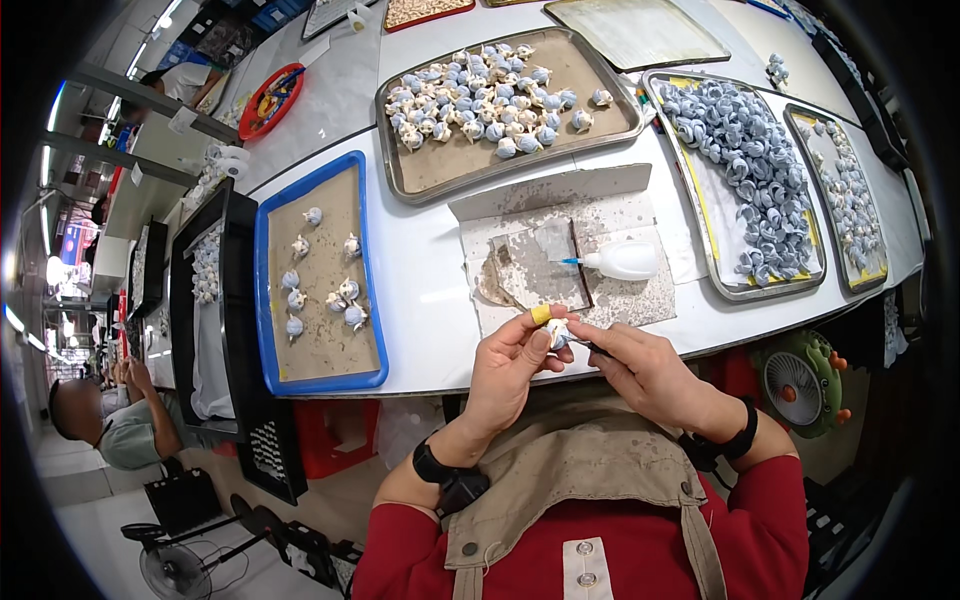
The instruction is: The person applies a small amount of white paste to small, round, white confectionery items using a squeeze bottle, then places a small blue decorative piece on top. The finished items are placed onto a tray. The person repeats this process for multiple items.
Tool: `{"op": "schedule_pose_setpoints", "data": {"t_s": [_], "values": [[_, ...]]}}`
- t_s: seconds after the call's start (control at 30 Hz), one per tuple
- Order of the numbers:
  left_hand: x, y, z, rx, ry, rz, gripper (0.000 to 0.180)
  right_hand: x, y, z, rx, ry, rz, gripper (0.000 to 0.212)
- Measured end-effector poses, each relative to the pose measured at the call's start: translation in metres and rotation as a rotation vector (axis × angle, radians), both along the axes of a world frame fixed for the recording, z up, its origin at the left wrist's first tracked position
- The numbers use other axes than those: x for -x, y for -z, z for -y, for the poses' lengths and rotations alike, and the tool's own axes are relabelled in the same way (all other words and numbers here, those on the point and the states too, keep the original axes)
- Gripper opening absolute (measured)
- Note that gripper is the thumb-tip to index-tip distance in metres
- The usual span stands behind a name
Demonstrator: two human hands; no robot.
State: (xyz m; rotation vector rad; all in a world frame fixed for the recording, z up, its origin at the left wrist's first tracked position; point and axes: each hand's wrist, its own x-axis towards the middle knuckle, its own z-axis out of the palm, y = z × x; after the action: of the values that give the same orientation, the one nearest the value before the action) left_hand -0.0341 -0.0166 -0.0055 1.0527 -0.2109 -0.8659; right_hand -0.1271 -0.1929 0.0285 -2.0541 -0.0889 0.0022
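Close to the table's front edge, my left hand (502, 372) pinches a small blue-grey and cream figurine (557, 336) between thumb and fingers; yellow tape wraps one fingertip. My right hand (648, 372) meets it from the other side, its fingers closed on a thin dark tool (598, 350) whose tip is at or beside the figurine. The tool's exact kind is hard to make out. Just beyond my hands, a white squeeze bottle (625, 261) with a blue nozzle lies on a stained cardboard sheet (640, 302), next to a dark thin strip (581, 265).
At left, a blue tray (264, 300) holds several figurines. A metal tray (395, 180) behind the cardboard carries many more. On the right stand a tray of loose blue-grey pieces (755, 165) and a narrower tray (860, 280). A green fan (795, 385) sits below the table; another person (135, 420) works far left.
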Motion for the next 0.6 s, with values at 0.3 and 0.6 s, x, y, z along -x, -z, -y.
{"op": "schedule_pose_setpoints", "data": {"t_s": [0.3,0.6], "values": [[0.0001,0.0011,0.0001,-0.01,-0.01,-0.054,0.035,0.0017,0.0029,0.0022,0.062,-0.027,0.006,0.052],[-0.0004,-0.001,0.0017,-0.024,-0.013,-0.011,0.033,0.0023,0.0083,0.0023,0.084,-0.012,0.041,0.051]]}}
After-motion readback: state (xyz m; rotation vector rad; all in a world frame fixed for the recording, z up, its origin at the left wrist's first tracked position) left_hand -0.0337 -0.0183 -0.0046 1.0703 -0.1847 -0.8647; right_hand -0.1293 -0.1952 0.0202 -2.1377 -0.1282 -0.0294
